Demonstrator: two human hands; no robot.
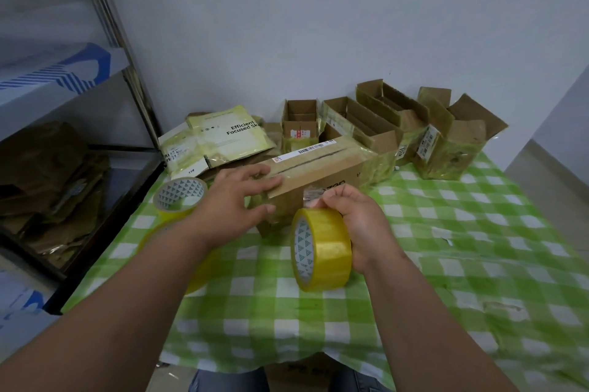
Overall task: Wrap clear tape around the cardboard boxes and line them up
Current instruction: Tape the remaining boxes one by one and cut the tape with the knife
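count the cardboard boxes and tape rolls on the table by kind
Closed cardboard box under the left hand: 1
Open cardboard boxes along the wall: 4
Tape rolls: 3, one in the right hand
Total: 8

two hands: a left hand (236, 200) and a right hand (357, 225)

three rolls of yellow tape: one held roll (322, 251), one standing roll (180, 197), and one flat roll (197, 276) partly hidden under the left arm

one closed box (318, 168)

four open boxes in a row at the back: small box (299, 123), second box (360, 130), third box (392, 111), fourth box (459, 136)
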